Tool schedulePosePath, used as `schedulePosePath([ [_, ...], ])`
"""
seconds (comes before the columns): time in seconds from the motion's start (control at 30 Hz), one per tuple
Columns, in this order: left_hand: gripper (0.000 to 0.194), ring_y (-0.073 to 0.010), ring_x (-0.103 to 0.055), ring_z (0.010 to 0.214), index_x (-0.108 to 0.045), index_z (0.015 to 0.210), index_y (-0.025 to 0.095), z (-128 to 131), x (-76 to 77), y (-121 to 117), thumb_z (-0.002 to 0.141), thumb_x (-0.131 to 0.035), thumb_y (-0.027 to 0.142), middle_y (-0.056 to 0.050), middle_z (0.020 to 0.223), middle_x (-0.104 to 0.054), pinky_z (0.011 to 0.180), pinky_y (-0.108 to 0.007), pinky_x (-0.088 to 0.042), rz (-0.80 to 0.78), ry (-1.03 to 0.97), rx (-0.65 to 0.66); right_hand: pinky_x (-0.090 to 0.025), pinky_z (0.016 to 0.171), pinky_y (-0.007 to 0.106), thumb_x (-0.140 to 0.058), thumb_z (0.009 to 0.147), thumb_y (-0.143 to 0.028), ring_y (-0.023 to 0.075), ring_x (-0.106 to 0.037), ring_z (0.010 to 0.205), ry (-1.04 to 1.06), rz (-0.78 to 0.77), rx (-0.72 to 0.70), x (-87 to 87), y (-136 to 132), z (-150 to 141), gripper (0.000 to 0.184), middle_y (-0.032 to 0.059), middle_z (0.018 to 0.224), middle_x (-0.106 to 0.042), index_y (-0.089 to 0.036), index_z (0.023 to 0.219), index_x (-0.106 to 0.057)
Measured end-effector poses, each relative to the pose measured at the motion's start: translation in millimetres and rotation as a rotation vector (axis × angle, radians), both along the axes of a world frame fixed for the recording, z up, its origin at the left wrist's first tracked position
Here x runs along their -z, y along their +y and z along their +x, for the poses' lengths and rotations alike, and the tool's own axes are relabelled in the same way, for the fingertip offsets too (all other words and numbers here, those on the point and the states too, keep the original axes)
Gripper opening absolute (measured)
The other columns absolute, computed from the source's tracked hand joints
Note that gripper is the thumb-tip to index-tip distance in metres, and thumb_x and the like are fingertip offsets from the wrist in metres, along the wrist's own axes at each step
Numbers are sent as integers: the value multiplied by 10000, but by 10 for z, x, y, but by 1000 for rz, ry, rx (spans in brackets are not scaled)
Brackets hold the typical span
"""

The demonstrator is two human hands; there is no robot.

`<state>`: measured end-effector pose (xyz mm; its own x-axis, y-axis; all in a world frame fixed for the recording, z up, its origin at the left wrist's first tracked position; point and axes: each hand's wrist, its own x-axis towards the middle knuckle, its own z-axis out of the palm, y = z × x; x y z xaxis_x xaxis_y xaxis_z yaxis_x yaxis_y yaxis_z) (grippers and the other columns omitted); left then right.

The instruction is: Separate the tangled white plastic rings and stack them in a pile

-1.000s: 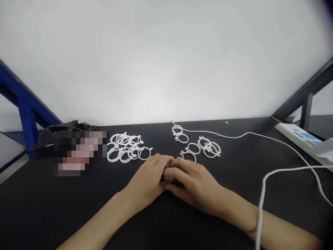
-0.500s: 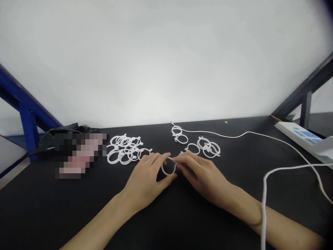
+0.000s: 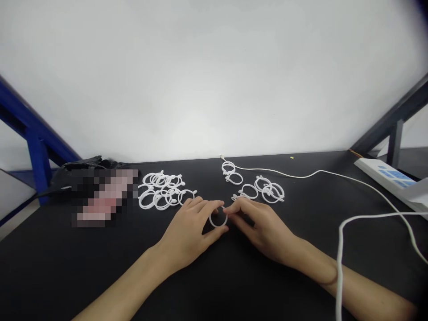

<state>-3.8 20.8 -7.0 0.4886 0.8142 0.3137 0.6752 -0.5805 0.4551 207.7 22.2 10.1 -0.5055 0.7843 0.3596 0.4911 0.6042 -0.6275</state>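
Note:
Between my two hands is a white curtain ring point(image 3: 214, 224), a thin hoop held just above or on the black table. My left hand point(image 3: 189, 229) curves round its left side, fingers at the top and thumb at the bottom edge. My right hand point(image 3: 262, 225) pinches the hoop's right side with thumb and index finger; whatever small part sits in that pinch is hidden. Beyond my left hand lies a heap of white rings point(image 3: 162, 207) with small eyelets. Several more rings point(image 3: 249, 198) lie loosely beyond my right hand.
A white cable point(image 3: 267, 170) runs across the black table point(image 3: 214, 285) to a power strip point(image 3: 384, 174) at right. Another cable stretch point(image 3: 340, 249) passes over my right forearm. Black plastic point(image 3: 63, 178) and a pixelated patch lie left. A white wall point(image 3: 214, 89) stands behind.
My right index finger has bent more and its tip now presses closer to the thumb at the ring's right side. The left hand keeps its hold; the view has shifted slightly.

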Motion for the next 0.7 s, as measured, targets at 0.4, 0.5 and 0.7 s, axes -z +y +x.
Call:
schedulePosePath([
  [0.4,396,-315,-535,1119,-537,1317,136,-174,9,179,943,-506,261,-117,1183,-640,960,-509,-461,245,246,-335,-538,823,428,-641,883,-353,268,-594,963,-394,248,356,58,177,141,343,110,1031,-594,-151,1157,-601],
  [0.5,436,-336,-512,1157,-519,1354,109,-234,34,221,929,-450,177,-145,1237,-615,959,-512,-455,288,333,-416,-547,794,448,-655,863,-381,282,-592,934,-490,224,407,61,189,170,369,109,997,-582,-147,1145,-614],
  [0.7,451,-352,-448,1236,-507,1371,118,-122,61,141,929,-446,185,-145,1328,-561,1035,-557,-390,328,316,-388,-550,810,442,-620,886,-318,252,-608,901,-461,201,359,41,156,148,266,94,1018,-582,-169,1106,-623],
])
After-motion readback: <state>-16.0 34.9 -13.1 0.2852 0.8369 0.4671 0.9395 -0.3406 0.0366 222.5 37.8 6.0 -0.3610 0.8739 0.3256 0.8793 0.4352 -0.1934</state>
